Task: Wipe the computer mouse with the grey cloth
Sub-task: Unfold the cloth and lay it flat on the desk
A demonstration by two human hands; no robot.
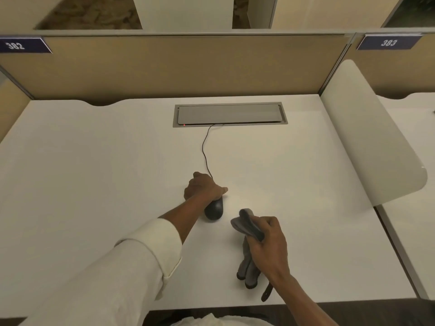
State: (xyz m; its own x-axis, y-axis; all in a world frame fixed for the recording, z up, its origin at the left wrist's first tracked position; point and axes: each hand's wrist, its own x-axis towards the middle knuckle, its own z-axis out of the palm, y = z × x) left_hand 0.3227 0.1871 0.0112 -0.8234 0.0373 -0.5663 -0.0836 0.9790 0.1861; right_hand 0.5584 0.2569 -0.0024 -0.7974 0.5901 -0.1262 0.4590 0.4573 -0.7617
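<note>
A black corded computer mouse (214,209) lies on the white desk (94,161), near its middle. My left hand (203,187) rests over the mouse's front half and grips it; only the rear of the mouse shows. To the right, my right hand (268,241) holds a bunched grey cloth (246,223). One end of the cloth sticks up above my fingers, and the rest hangs below my palm onto the desk. The cloth is apart from the mouse, a short way to its right.
The mouse's thin black cable (204,149) runs back to a grey cable hatch (229,114) set into the desk. Tan partition walls (164,67) close off the back and left, and a curved white divider (369,137) stands on the right. The desk's front edge is close to my body.
</note>
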